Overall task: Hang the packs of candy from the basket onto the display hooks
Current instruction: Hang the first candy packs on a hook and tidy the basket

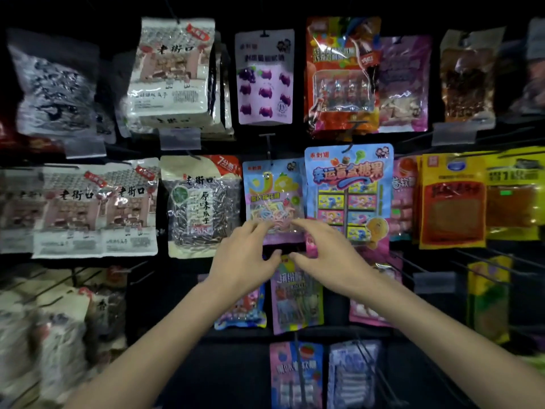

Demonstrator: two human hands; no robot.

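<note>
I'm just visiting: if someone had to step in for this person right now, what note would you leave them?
Left hand: open, fingers resting on the lower front of the blue candy pack.
Right hand: the same, beside it.
The pack appears to hang on its hook in the middle row.
Left to do: let go, fetch the next pack; the basket is out of view.

- Two hands: left hand and right hand.
- Three white shopfront packs in clear view: one in the top row, two in the middle row.
- One lilac grape pack.
- Two blue candy packs: small blue pack, large blue pack.
- Two yellow packs at the right.
- Four grey label holders.
</note>
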